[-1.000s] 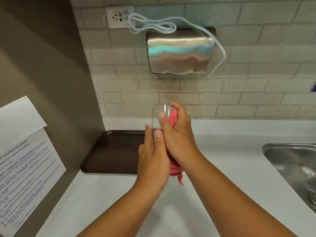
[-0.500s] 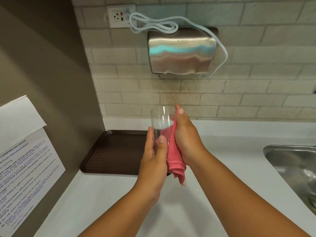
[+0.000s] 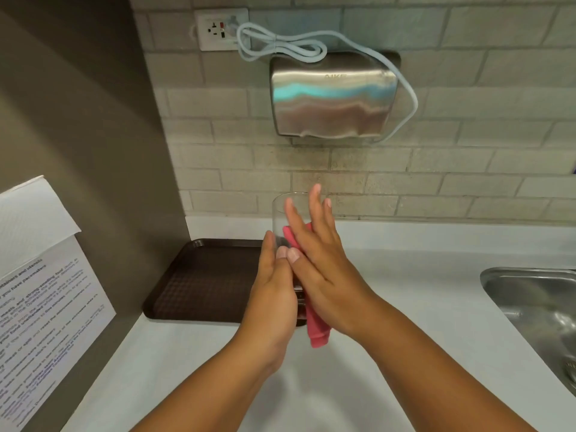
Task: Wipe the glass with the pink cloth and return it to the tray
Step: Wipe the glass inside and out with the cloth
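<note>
Gripping one clear glass near its base, the left hand held it upright, mouth up, above the counter's back left corner; the right hand, fingers spread flat, pressed one pink cloth against it, over one brown tray.

Your two hands hold a clear glass upright above the white counter, a pink cloth pressed to its side

Your left hand wraps the lower part of the glass, thumb up along its left wall; your right hand lies flat with fingers spread, pinning the cloth against the glass's right side, and the cloth's tail hangs below your palm. Behind your hands sits a brown tray in the corner, a steel hand dryer on the tiled wall above, its white cable looped to the socket, a steel sink at right, a printed notice at left
</note>
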`<move>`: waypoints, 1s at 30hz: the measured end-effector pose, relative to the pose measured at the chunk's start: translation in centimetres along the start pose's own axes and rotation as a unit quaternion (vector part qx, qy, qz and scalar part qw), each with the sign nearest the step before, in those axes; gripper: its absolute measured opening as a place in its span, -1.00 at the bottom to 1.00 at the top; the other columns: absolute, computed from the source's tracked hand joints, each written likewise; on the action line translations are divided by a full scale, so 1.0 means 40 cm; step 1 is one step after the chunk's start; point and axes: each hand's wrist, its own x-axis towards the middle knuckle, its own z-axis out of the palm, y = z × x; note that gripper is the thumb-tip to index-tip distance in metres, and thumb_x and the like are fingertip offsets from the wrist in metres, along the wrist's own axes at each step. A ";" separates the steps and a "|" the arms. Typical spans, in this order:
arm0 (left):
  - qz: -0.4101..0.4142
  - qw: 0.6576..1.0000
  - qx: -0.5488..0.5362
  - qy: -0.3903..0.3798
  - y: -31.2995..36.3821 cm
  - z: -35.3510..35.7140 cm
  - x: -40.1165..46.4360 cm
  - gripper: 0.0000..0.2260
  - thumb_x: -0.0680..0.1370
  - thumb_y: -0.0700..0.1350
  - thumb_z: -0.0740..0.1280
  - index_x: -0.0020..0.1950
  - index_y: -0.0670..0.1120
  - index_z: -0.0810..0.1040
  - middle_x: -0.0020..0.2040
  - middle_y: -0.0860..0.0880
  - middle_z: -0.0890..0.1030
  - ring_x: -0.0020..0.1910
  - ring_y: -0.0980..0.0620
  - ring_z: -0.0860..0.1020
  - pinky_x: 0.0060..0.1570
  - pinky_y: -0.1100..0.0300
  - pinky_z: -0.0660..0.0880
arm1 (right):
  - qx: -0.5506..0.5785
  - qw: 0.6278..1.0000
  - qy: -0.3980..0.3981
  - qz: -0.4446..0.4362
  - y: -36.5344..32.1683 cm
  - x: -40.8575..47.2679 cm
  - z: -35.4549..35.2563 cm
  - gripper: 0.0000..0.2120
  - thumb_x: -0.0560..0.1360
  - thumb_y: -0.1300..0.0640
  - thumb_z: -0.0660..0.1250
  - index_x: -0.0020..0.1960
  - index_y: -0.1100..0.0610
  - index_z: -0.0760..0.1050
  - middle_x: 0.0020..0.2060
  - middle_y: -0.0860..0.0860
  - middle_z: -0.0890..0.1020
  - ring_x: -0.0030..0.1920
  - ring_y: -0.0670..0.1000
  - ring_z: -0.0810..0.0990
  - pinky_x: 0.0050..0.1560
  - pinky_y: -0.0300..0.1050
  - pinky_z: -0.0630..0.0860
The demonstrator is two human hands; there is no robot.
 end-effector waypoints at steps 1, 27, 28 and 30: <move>0.008 1.000 0.012 -0.003 -0.006 -0.004 0.004 -0.55 0.77 0.21 0.06 0.68 0.40 0.16 0.61 0.24 0.44 0.47 0.30 0.49 0.27 0.26 0.53 | -0.027 1.000 -0.008 0.002 -0.003 0.000 0.007 -0.44 0.76 -0.03 0.02 0.66 -0.31 -0.14 0.57 -0.40 -0.43 0.56 -0.23 -0.51 0.57 0.00 -0.35; 0.003 0.998 -0.041 -0.040 -0.038 -0.046 0.041 -0.49 0.73 0.21 0.11 0.70 0.24 0.25 0.61 0.21 0.45 0.42 0.32 0.54 0.40 0.18 0.51 | 0.058 0.988 0.101 0.101 0.028 0.042 0.083 -0.51 0.70 -0.25 -0.06 0.61 -0.41 -0.05 0.66 -0.32 -0.20 0.63 -0.29 -0.20 0.55 -0.27 -0.15; -0.008 0.997 -0.061 -0.052 -0.039 -0.047 0.037 -0.47 0.70 0.23 0.13 0.69 0.23 0.29 0.60 0.15 0.50 0.45 0.21 0.57 0.43 0.06 0.53 | 0.045 0.989 0.099 0.098 0.027 0.052 0.069 -0.52 0.72 -0.21 -0.05 0.62 -0.39 -0.04 0.66 -0.30 -0.20 0.65 -0.22 -0.20 0.58 -0.17 -0.13; -0.035 0.990 -0.112 -0.074 -0.036 -0.046 0.027 -0.43 0.61 0.27 0.18 0.63 0.20 0.40 0.38 0.00 0.71 0.21 0.05 0.74 0.10 0.00 0.66 | 0.050 0.986 0.118 0.104 0.021 0.081 0.029 -0.55 0.74 -0.16 -0.02 0.62 -0.34 0.10 0.69 -0.21 -0.01 0.65 -0.13 0.00 0.57 -0.11 0.02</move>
